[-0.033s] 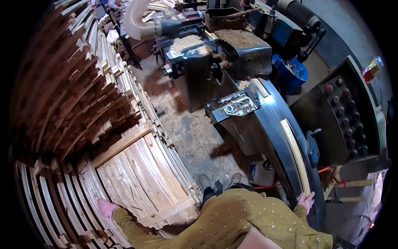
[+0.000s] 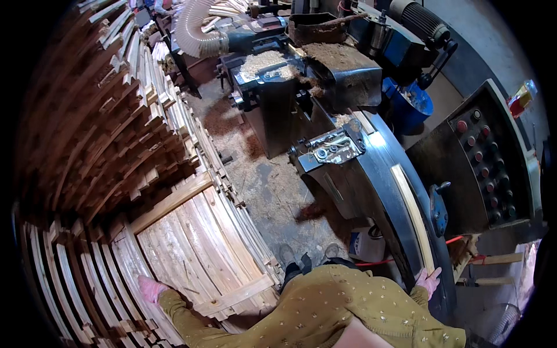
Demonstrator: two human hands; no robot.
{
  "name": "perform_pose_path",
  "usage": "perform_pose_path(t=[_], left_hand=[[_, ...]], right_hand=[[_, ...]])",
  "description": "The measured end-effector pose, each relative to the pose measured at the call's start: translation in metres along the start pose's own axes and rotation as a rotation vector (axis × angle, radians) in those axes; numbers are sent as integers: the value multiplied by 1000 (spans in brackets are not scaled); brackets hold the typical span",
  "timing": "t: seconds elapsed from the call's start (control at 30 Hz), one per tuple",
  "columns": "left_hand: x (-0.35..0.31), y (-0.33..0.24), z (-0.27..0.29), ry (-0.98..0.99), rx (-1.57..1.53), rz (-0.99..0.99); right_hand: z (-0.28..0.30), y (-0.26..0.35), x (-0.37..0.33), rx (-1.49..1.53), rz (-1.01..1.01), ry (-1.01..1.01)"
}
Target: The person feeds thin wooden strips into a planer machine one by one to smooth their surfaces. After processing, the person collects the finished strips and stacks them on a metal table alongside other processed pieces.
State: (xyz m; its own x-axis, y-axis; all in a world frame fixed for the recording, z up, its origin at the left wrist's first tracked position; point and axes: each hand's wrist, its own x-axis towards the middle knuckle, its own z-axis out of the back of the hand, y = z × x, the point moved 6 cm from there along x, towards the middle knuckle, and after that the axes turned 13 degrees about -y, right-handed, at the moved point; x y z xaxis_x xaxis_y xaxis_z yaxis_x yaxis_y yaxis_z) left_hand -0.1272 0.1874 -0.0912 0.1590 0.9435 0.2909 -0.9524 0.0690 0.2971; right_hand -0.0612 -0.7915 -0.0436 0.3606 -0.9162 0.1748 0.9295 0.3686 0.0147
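Note:
My right hand point(image 2: 429, 282), in a pink glove, grips the near end of a narrow wooden strip point(image 2: 414, 214). That strip lies lengthwise on the dark metal bed point(image 2: 387, 177) of a woodworking machine, its far end short of the metal guide block point(image 2: 333, 149). Out to my left, my left hand point(image 2: 152, 289), also pink-gloved, rests on the edge of a stack of pale wooden boards point(image 2: 194, 249). Its fingers look stretched out over the wood, holding nothing that I can see.
Tall piles of wooden strips point(image 2: 116, 139) line the left side. Wood shavings point(image 2: 261, 62) cover the machine's far part, beside a ribbed hose point(image 2: 194, 29). To the right stand a button panel point(image 2: 481, 156), a blue crank handle point(image 2: 439, 209) and a blue bin point(image 2: 409, 107). A white container point(image 2: 366, 243) sits under the bed.

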Motion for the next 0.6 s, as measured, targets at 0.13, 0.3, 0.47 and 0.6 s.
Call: perform_pose_path(t=[0.13, 0.3, 0.47, 0.6], left_hand=[[8, 3, -38, 57, -135, 0], [-14, -44, 33, -119, -67, -19], [-32, -95, 54, -203, 84, 143], [-56, -132, 87, -239, 77, 102]], right_hand=[[-26, 125, 5, 729, 406, -183], [-17, 247, -18, 545, 419, -151], [-28, 295, -35, 621, 735, -199], [-33, 313, -21, 626, 842, -176]])
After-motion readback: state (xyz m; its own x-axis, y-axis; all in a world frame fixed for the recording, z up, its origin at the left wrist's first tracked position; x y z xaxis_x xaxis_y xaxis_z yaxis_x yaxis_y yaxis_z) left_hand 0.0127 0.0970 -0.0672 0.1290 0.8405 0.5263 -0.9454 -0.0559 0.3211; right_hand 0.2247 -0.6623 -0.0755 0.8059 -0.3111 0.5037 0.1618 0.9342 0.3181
